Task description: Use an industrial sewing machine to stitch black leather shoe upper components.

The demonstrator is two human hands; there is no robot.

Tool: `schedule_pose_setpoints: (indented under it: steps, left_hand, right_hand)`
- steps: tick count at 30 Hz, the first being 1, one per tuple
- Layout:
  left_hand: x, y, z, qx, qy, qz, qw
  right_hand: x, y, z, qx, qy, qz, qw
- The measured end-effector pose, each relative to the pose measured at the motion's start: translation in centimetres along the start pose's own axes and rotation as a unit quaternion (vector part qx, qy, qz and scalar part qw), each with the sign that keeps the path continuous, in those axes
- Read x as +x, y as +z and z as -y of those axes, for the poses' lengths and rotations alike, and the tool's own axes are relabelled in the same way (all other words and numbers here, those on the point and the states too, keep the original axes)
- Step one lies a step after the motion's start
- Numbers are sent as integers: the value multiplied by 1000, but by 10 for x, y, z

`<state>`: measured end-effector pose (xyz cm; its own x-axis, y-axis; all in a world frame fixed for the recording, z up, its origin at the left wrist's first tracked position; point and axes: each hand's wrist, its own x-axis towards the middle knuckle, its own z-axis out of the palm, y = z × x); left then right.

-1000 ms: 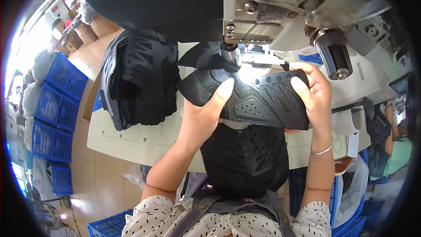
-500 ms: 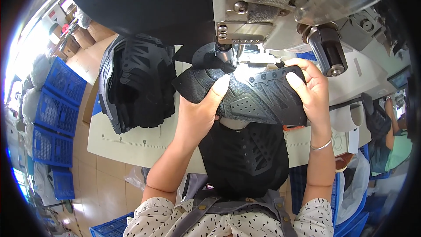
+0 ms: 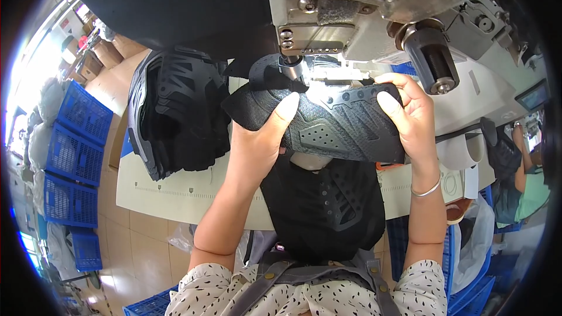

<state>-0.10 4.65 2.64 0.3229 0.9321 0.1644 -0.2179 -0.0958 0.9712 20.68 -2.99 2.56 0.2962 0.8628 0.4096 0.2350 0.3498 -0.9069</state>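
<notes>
A black shoe upper [image 3: 339, 126] with perforated and striped overlays is stretched between my two hands, its far edge under the lit needle area of a sewing machine [image 3: 295, 70]. My left hand [image 3: 260, 137] pinches its left part, thumb on top and fingers hidden beneath. Gripping the right end is my right hand [image 3: 413, 117], thumb on top and fingers curled behind the far edge. Closer to my body, a second black shoe upper [image 3: 322, 205] drapes over the table's front edge onto my lap.
A thick stack of black shoe uppers [image 3: 181, 117] lies left on the pale worktable [image 3: 170, 199], which bears ruler marks. Blue crates [image 3: 70, 161] stand on the floor at far left. A dark cylindrical machine part [image 3: 433, 61] juts out at upper right. Another person [image 3: 530, 190] sits at far right.
The view has shifted slightly, so the machine appears a little further left. Both hands keep their hold on the shoe upper, which stays at the needle area.
</notes>
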Motion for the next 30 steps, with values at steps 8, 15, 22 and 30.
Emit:
schedule_pose_setpoints:
  steps: [8,15,22,30]
  left_hand:
    - [6,-3,3,11,-10,6,1000]
    - [10,-1,0,-3,1,4,1000]
    - [3,-4,-6,-7,-10,2,1000]
    - [-2,-5,2,40,13,31,999]
  right_hand:
    - [-2,5,1,14,2,-23,1000]
    - [-9,8,4,9,21,-20,1000]
    - [-14,15,9,42,27,-33,998]
    - [-19,17,9,55,22,-25,998]
